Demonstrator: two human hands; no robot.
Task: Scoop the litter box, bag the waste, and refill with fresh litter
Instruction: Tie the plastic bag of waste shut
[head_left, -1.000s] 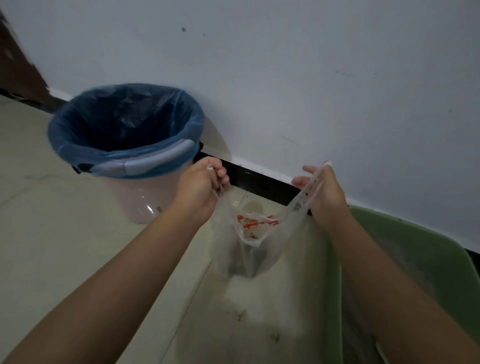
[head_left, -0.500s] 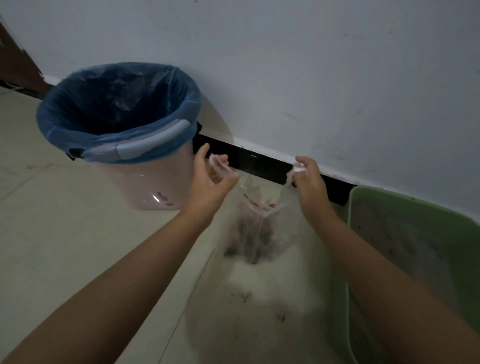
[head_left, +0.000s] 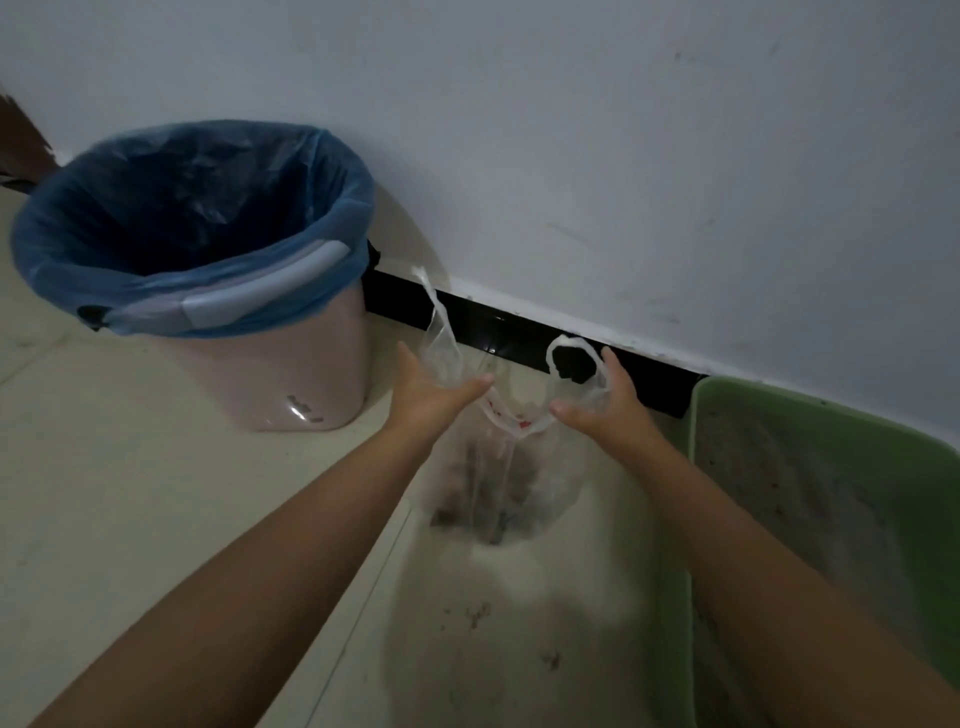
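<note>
L hand (head_left: 434, 397) splayed, behind bag handle | R hand (head_left: 605, 410) loose, fingers thru loop | waste bag (head_left: 511, 483) sagging on floor | bin (head_left: 208, 270) @10 o'clock | litter box (head_left: 831, 467) @3

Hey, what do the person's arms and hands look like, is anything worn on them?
Both forearms are bare, with no sleeves in view. The left hand and right hand wear no gloves, and no rings, watch or bracelet show. The dim light hides finer detail.
</note>
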